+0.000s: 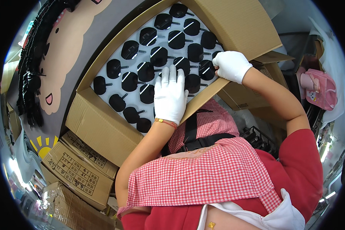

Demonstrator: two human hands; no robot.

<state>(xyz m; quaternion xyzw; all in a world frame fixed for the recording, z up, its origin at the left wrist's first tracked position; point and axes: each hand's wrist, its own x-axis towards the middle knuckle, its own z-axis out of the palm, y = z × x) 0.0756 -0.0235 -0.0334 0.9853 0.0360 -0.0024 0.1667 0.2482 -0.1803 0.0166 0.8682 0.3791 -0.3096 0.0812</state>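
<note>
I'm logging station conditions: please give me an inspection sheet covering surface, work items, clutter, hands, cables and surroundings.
Surface: white layer inside an open cardboard box.
Work items: dark rounded pieces with tabs, in slanting rows.
Clutter: printed carton, lower left; pink bag, right.
Hands: gloved left hand flat over the pieces; gloved right hand curled at the box's edge, grip unclear.
Cables: nothing seen.
Surroundings: grey panel with cartoon art, left.
</note>
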